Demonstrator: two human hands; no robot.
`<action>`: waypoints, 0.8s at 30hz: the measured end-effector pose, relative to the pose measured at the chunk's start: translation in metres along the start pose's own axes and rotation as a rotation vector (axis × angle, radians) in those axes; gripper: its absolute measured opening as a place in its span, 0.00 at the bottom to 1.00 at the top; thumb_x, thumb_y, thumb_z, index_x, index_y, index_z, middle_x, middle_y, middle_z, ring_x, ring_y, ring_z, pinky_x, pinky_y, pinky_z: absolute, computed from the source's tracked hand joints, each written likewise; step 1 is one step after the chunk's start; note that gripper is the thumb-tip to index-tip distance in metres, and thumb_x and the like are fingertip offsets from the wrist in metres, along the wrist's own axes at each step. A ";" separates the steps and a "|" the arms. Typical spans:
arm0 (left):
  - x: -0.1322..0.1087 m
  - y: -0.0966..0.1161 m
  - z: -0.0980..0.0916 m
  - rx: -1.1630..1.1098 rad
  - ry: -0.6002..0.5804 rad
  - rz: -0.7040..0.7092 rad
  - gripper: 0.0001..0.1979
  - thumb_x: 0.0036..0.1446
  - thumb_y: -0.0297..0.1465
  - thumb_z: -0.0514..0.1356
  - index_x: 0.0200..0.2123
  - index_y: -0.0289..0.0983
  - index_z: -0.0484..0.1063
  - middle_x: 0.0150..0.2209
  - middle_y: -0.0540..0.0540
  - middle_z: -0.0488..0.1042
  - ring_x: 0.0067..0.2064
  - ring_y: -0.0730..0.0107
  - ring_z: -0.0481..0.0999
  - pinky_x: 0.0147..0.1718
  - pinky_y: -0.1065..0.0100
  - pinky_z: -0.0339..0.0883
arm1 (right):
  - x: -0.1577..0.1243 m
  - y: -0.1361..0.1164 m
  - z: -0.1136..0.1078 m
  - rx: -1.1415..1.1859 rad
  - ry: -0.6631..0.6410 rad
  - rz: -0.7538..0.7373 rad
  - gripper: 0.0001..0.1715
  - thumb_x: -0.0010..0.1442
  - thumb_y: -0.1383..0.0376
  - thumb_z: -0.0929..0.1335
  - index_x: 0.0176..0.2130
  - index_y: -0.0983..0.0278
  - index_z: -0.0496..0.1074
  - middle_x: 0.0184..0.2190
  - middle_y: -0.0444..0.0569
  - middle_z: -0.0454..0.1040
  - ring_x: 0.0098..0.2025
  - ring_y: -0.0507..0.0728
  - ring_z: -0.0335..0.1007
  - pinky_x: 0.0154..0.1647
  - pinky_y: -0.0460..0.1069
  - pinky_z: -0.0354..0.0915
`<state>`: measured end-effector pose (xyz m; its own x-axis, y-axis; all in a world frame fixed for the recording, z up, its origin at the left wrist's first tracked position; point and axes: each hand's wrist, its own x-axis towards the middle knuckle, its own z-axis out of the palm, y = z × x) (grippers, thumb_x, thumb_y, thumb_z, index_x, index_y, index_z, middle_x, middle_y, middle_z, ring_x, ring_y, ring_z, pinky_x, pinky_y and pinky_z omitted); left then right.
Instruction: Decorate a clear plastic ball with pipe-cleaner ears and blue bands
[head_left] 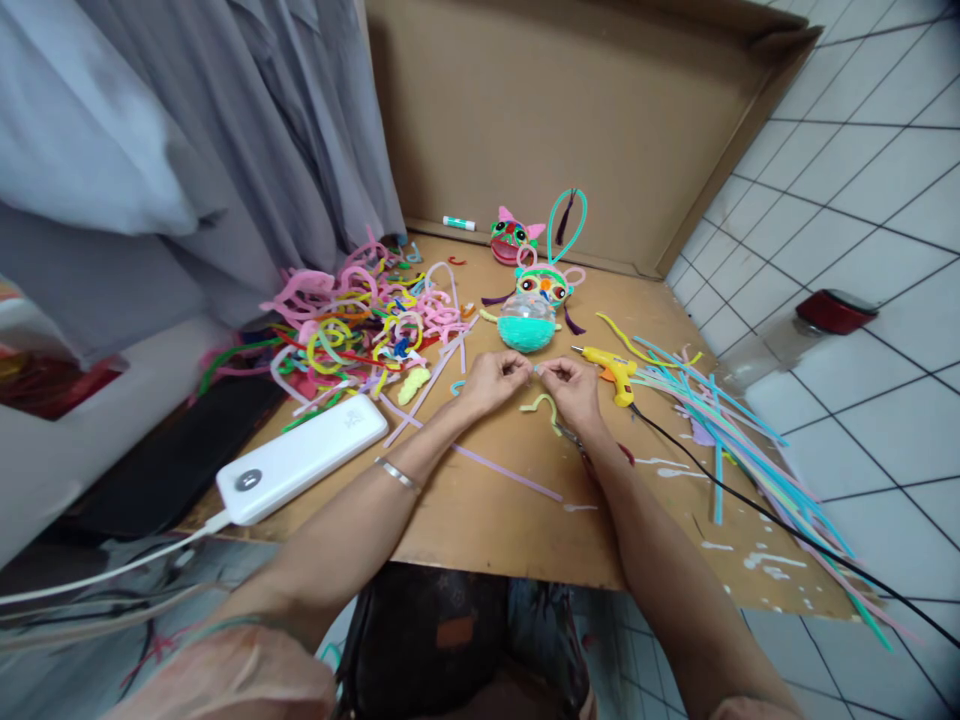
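Both hands meet over the middle of the table with fingertips pinched close together. My left hand (495, 382) and my right hand (570, 388) are closed around a small pale bit, too small to name, between them. Just behind them sits a craft figure (526, 322) with a turquoise base, a clear body, a face with big eyes and a tall turquoise loop. A bent pale-yellow pipe cleaner (551, 405) lies below my right hand. Scissors (585, 455) with red handles are partly hidden under my right forearm.
A yellow glue gun (613, 373) lies right of my hands, its black cord trailing right. Loose pipe cleaners (750, 440) lie beyond. A colourful pile of pipe cleaners (367, 320) and a white power bank (304, 458) are left. A pink-eared figure (512, 240) and glue stick (459, 223) stand behind.
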<state>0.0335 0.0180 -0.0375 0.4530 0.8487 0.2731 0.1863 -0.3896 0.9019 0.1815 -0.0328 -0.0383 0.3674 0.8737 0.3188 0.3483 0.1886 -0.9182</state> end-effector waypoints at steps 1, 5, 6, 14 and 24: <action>0.000 0.000 0.000 -0.008 -0.002 0.009 0.12 0.52 0.35 0.58 0.26 0.33 0.75 0.24 0.50 0.74 0.26 0.74 0.67 0.27 0.72 0.59 | 0.000 0.000 0.000 0.006 -0.003 -0.004 0.12 0.46 0.57 0.70 0.25 0.63 0.77 0.25 0.47 0.77 0.28 0.55 0.69 0.34 0.50 0.66; 0.000 0.000 -0.001 -0.023 -0.014 0.005 0.14 0.53 0.37 0.57 0.25 0.33 0.75 0.23 0.50 0.73 0.26 0.74 0.66 0.28 0.72 0.59 | 0.001 -0.001 -0.004 0.059 -0.022 -0.009 0.17 0.52 0.54 0.68 0.31 0.64 0.79 0.29 0.48 0.78 0.30 0.55 0.70 0.35 0.50 0.67; 0.000 0.000 -0.001 -0.024 -0.013 0.002 0.14 0.53 0.37 0.57 0.25 0.34 0.74 0.23 0.50 0.72 0.26 0.74 0.65 0.28 0.72 0.59 | 0.002 -0.001 -0.005 0.061 -0.027 -0.014 0.18 0.53 0.54 0.68 0.32 0.63 0.80 0.30 0.48 0.78 0.30 0.55 0.70 0.35 0.50 0.67; 0.000 -0.003 0.000 0.024 -0.008 0.016 0.15 0.54 0.39 0.57 0.27 0.33 0.76 0.23 0.49 0.72 0.26 0.73 0.66 0.28 0.72 0.59 | -0.003 -0.005 -0.004 -0.148 -0.058 -0.169 0.12 0.53 0.58 0.68 0.26 0.62 0.76 0.26 0.46 0.73 0.30 0.55 0.68 0.33 0.49 0.65; 0.001 -0.006 -0.018 0.251 -0.011 0.085 0.14 0.56 0.39 0.60 0.37 0.36 0.81 0.34 0.44 0.82 0.33 0.65 0.76 0.35 0.68 0.66 | 0.008 -0.001 -0.014 0.097 0.096 0.104 0.08 0.42 0.60 0.71 0.23 0.63 0.75 0.20 0.41 0.72 0.23 0.51 0.62 0.28 0.47 0.61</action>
<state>0.0176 0.0277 -0.0363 0.4851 0.8057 0.3398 0.3565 -0.5371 0.7645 0.1965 -0.0322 -0.0312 0.4794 0.8449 0.2373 0.2208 0.1456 -0.9644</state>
